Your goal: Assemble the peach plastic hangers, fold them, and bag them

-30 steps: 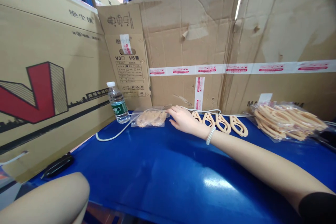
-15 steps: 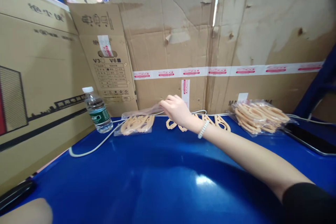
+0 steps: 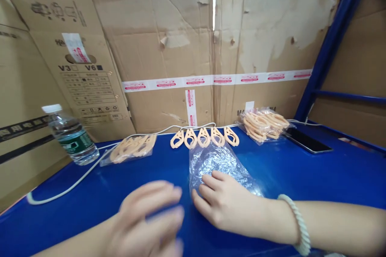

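My right hand [image 3: 224, 202] rests on the blue table [image 3: 301, 176] with its fingers curled on the near edge of an empty clear plastic bag [image 3: 215, 164]. My left hand [image 3: 150, 219] hovers just left of it, fingers stretched out and blurred, holding nothing. Beyond the bag, several peach plastic clips [image 3: 205, 137] lie in a row by the cardboard wall. A bag of the same clips [image 3: 132, 148] lies to the left, and a fuller bag of clips [image 3: 263, 123] to the right.
A water bottle [image 3: 70, 135] stands at the left beside a white cable [image 3: 78, 174]. A dark phone [image 3: 307, 141] lies at the right. Cardboard walls [image 3: 169, 48] close the back and left; a blue rack post [image 3: 328, 44] rises on the right.
My right hand drew back from the far bags to the near table, bringing a clear empty bag with it. My left hand came up into view. The view swung right.
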### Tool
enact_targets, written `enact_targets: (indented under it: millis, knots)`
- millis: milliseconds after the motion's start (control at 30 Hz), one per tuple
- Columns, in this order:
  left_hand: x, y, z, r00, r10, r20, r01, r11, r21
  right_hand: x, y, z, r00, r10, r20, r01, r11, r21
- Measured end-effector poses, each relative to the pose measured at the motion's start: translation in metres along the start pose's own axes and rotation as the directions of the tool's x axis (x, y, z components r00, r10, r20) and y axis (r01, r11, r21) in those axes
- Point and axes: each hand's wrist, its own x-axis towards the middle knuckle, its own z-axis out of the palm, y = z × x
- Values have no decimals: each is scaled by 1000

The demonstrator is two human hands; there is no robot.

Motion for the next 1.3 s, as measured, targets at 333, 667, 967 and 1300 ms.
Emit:
enact_targets:
  millis: [333,667,967,1300]
  knots:
    - [70,-51,65,903,-327,277,352,935,-41,-12,93,9,833,536,139,-554,808,200]
    - [42,-25,73,731,-339,592,356,930,93,-47,64,37,767,464,443,-584,791,182]
    - [22,-31,41,659,-383,647,354,917,182,-36,70,24,773,454,443,-587,778,227]
    - [23,-11,31,912,-18,410,83,986,-141,-67,212,37,762,455,461,-494,869,-42]
